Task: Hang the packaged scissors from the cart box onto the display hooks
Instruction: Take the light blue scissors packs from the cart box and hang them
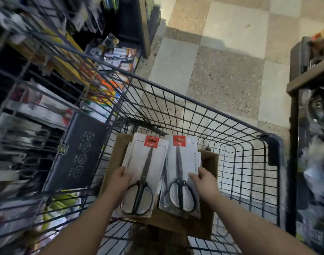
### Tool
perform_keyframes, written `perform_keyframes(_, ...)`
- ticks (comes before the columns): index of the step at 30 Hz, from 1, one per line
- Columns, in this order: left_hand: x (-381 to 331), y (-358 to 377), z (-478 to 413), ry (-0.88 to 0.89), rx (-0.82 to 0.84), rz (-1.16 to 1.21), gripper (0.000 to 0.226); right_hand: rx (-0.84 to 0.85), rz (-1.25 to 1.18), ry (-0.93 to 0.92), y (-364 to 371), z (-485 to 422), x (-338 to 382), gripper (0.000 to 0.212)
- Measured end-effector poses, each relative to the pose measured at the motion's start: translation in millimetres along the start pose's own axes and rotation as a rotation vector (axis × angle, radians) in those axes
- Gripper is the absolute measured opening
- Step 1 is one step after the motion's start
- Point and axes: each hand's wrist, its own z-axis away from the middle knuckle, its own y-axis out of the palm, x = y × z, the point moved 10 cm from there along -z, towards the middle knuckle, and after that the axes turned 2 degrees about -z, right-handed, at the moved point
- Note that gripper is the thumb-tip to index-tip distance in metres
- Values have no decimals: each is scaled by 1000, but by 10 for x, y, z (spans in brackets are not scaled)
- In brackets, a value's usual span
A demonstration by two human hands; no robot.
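Two stacks of packaged scissors lie side by side over a brown cardboard box inside the wire cart. Each pack is a white card with a red hang tab and black-handled scissors. My left hand grips the left edge of the left stack of scissors packs. My right hand grips the right edge of the right stack of scissors packs. The display hooks with hanging goods stand to the left, blurred.
The cart's black child-seat flap with warning icons stands at the left of the basket. Shelving with metalware runs along the right. Tiled floor lies ahead of the cart.
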Motion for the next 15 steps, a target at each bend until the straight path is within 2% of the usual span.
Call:
perform_keyframes(5, -259, -473, 415, 35, -105, 54, 30, -36, -34, -99, -255, 291, 535, 29)
perform_keyframes(12, -465, -1128, 1050, 94, -243, 241, 22, -23, -8, -293, -351, 792, 1418, 32)
perform_keyframes(15, -485, -1405, 1303, 125, -305, 355, 16, -7, 3, -392, -341, 1003, 1822, 24)
